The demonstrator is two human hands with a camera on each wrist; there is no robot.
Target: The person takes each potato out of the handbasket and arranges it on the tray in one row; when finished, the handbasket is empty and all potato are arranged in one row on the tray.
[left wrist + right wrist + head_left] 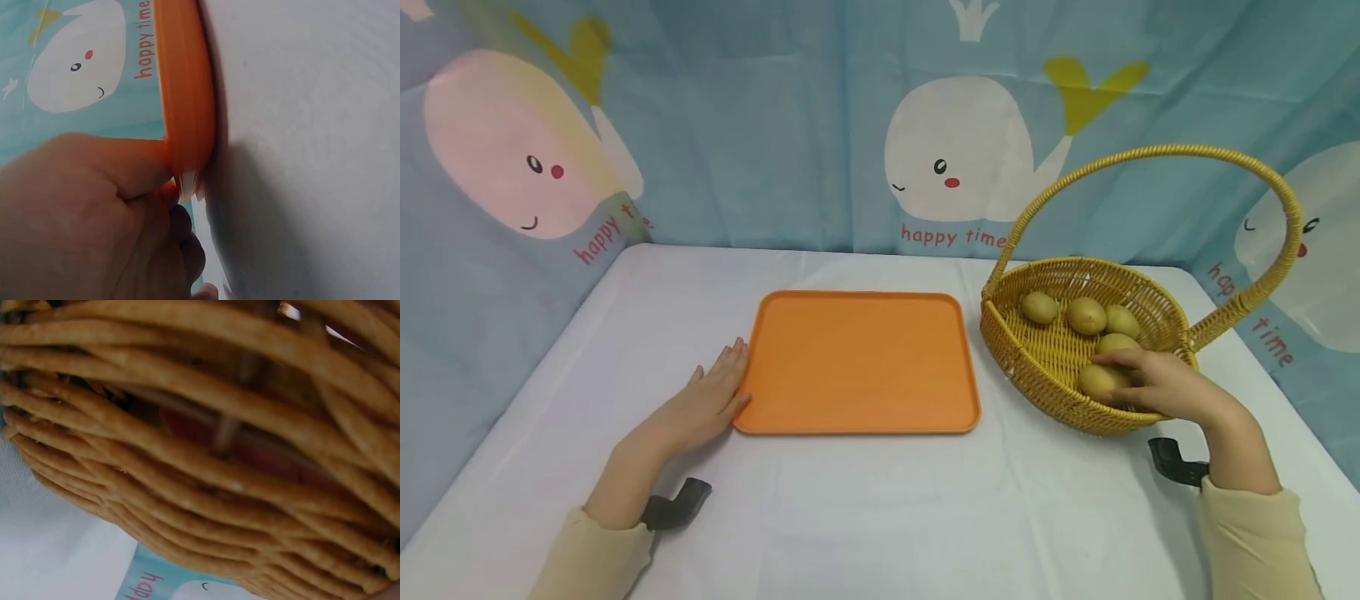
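Note:
Inside a yellow wicker basket (1030, 375) with a tall handle, on the right in the head view, lie several round, yellow-brown potatoes (1040, 307). My right hand (1172, 385) reaches over the basket's near rim, thumb and fingers curled around the nearest potato (1101, 382). The right wrist view has only the woven wicker wall (187, 481), with the hand and potato hidden. At the left edge of an orange rectangular tray (857, 362) is my left hand (703, 404), fingers extended along the rim. In the left wrist view, its thumb (147, 165) touches the tray's near corner.
A white cloth (880, 517) covers the table under the tray and basket. Blue curtains (760, 125) printed with whales enclose the back and sides. A black curved wrist mount (677, 504) sits at the left wrist, another black mount (1176, 462) at the right.

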